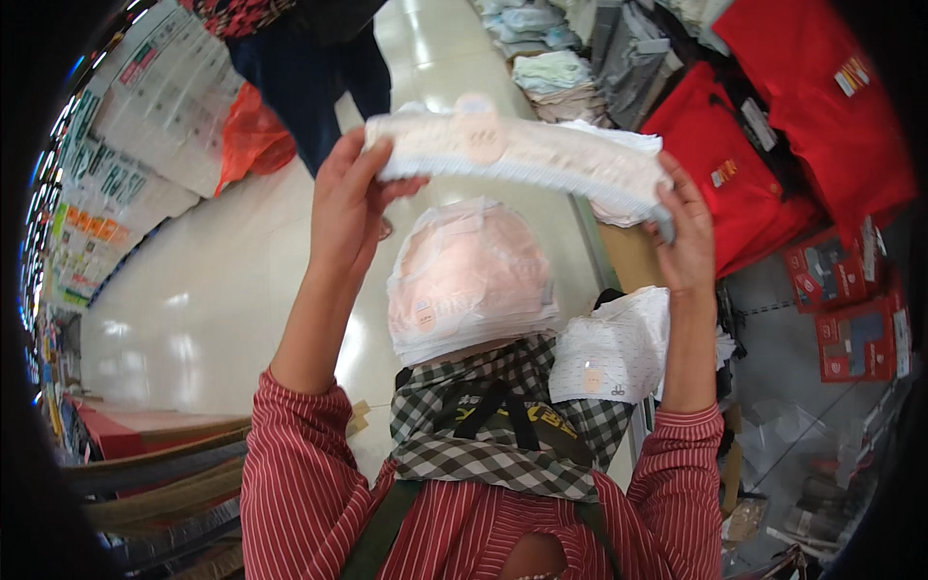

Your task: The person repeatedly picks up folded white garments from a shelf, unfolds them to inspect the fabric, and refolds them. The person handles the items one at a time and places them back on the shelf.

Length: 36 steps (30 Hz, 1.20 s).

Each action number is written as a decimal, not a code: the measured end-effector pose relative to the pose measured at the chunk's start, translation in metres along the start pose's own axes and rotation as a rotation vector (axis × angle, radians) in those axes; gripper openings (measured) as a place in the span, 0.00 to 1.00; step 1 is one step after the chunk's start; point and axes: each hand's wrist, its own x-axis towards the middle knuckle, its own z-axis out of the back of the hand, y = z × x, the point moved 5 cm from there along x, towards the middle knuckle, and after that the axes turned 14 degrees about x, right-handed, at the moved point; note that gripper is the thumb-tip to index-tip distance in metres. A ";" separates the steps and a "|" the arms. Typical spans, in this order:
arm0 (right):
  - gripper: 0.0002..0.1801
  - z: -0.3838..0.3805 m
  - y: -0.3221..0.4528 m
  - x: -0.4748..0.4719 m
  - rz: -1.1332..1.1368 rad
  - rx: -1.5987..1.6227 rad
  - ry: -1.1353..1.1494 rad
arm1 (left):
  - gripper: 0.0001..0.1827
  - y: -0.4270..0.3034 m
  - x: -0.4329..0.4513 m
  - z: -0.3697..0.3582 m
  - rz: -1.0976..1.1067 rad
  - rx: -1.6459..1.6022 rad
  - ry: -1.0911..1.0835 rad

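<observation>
A pale pink garment (551, 148), likely underwear, is stretched sideways between my two hands, its waistband lying along the upper edge with a round paper tag near the middle. My left hand (355, 185) pinches its left end between thumb and fingers. At the other end, my right hand (681, 217) grips the garment's corner. Below it, a stack of folded pink underwear (471, 275) rests on my lap over a black-and-white checked apron (493, 464). Beside that stack, near my right forearm, sits folded white underwear (609, 355) with small dark marks and a tag.
Red garments (732, 167) hang or lie at the right, above boxed goods (859, 333). Stacked folded clothes (554, 80) stand at the upper right. A person in dark trousers (304, 80) stands ahead on the tiled floor (210, 304), near an orange plastic bag (254, 138) and wrapped packs (159, 109).
</observation>
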 end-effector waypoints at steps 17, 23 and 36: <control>0.29 0.054 -0.176 -0.067 -0.343 -0.304 0.049 | 0.05 0.177 -0.167 0.086 0.594 0.106 -0.194; 0.31 0.072 -0.184 -0.082 -0.119 -0.889 0.091 | 0.16 0.210 -0.192 0.100 0.601 0.468 -0.170; 0.14 0.069 -0.088 -0.139 0.189 -1.035 0.012 | 0.42 0.196 -0.149 -0.016 -0.173 1.547 0.355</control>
